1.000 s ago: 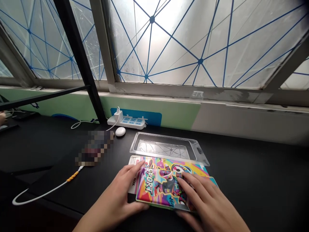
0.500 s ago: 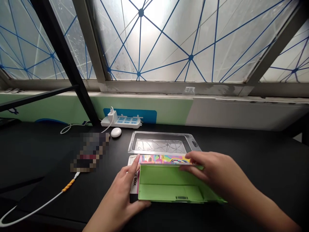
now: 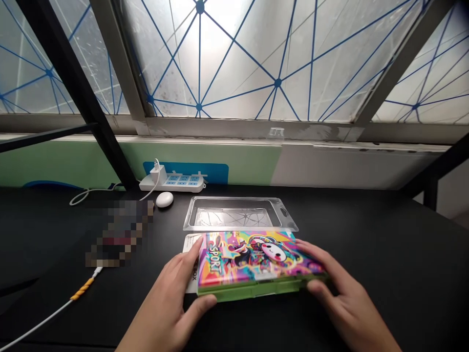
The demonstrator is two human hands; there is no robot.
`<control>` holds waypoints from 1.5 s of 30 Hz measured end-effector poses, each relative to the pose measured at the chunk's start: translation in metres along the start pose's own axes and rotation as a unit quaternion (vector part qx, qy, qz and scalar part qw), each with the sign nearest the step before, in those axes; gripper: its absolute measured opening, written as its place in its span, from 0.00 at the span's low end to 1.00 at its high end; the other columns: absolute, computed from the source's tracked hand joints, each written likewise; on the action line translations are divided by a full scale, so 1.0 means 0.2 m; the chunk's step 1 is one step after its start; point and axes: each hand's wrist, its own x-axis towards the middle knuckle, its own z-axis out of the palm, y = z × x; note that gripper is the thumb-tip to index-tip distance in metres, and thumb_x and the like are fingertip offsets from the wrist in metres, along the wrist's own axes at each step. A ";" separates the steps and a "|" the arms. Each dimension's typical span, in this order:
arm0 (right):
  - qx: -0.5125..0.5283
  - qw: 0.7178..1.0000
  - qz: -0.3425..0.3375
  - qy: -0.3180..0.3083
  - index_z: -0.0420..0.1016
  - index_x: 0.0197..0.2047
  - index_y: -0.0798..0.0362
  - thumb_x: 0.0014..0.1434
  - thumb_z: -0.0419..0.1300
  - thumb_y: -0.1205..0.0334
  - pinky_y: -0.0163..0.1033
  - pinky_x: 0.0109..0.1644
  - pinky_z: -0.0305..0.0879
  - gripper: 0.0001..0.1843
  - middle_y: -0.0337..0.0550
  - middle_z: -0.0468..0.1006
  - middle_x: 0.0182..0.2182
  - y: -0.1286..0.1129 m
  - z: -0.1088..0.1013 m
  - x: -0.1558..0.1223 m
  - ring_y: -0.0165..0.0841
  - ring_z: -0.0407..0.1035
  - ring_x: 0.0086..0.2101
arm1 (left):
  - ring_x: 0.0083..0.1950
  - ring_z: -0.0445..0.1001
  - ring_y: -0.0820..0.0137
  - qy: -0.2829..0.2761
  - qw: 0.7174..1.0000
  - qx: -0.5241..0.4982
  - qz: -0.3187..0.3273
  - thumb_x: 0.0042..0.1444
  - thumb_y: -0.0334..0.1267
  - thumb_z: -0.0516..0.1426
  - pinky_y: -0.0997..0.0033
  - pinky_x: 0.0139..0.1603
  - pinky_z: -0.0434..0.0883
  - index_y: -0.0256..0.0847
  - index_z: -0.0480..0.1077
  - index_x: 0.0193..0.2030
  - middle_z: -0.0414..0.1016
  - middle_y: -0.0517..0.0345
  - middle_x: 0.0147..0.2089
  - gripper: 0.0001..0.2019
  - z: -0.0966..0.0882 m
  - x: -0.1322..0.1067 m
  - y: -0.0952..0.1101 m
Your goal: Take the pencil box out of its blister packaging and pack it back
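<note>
A pencil box (image 3: pixel 252 261) lies on the desk in front of me, its bright cartoon lid down over a green base. My left hand (image 3: pixel 174 296) grips its left end, fingers along the side and thumb at the front left corner. At the opposite end, my right hand (image 3: pixel 342 288) has its fingers along the side and its thumb on the front edge. A printed card (image 3: pixel 191 244) sticks out from under the box's left side, partly hidden. Just behind the box rests a clear plastic blister tray (image 3: pixel 239 228).
A white power strip (image 3: pixel 183 184) with a plug stands against the wall, near a white rounded case (image 3: pixel 164 199). To the left are a pixelated object (image 3: pixel 119 237) and a white cable (image 3: pixel 47 319). Black metal posts (image 3: pixel 110 151) rise at both sides.
The pencil box's lid has come down from raised to shut, hiding the green inside. My right hand has moved from the lid's top edge to the box's right end. The view has shifted slightly right.
</note>
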 end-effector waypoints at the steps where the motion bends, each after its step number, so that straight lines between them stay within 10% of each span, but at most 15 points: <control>1: -0.008 1.000 -0.022 -0.014 0.69 0.65 0.41 0.62 0.63 0.43 0.45 0.52 0.78 0.30 0.46 0.76 0.62 0.00 0.02 -0.02 0.48 0.75 0.56 | 0.66 0.71 0.51 0.001 1.000 0.010 0.005 0.65 0.46 0.57 0.52 0.62 0.74 0.60 0.47 0.77 0.69 0.53 0.69 0.36 0.00 0.00 0.00; 7: -0.007 1.000 -0.014 0.011 0.69 0.64 0.40 0.62 0.64 0.53 0.47 0.56 0.76 0.27 0.43 0.77 0.60 -0.01 0.05 -0.04 0.45 0.76 0.55 | 0.65 0.73 0.54 0.006 1.000 0.024 0.012 0.67 0.48 0.56 0.57 0.60 0.75 0.55 0.62 0.71 0.73 0.54 0.66 0.26 0.00 0.01 -0.03; 16: 0.044 0.985 0.167 -0.013 0.75 0.55 0.45 0.58 0.61 0.39 0.45 0.44 0.76 0.27 0.46 0.84 0.47 -0.08 0.05 0.04 0.47 0.79 0.45 | 0.62 0.74 0.55 0.011 0.999 0.008 -0.051 0.69 0.52 0.52 0.58 0.59 0.75 0.47 0.69 0.64 0.75 0.49 0.62 0.22 0.02 0.04 -0.04; 28: -0.009 0.981 0.195 -0.017 0.68 0.60 0.46 0.62 0.52 0.31 0.55 0.51 0.70 0.34 0.50 0.79 0.53 -0.06 0.14 0.03 0.51 0.74 0.48 | 0.64 0.71 0.53 0.015 0.997 0.043 -0.057 0.70 0.54 0.50 0.50 0.62 0.73 0.47 0.75 0.57 0.75 0.50 0.63 0.21 0.02 0.07 -0.03; 45: -0.211 0.976 -0.054 0.033 0.71 0.59 0.51 0.72 0.49 0.51 0.54 0.50 0.68 0.20 0.54 0.76 0.53 -0.15 0.17 0.06 0.49 0.71 0.51 | 0.66 0.72 0.51 0.039 0.996 0.044 -0.061 0.66 0.55 0.54 0.53 0.61 0.74 0.43 0.52 0.77 0.72 0.43 0.66 0.37 0.05 0.03 -0.07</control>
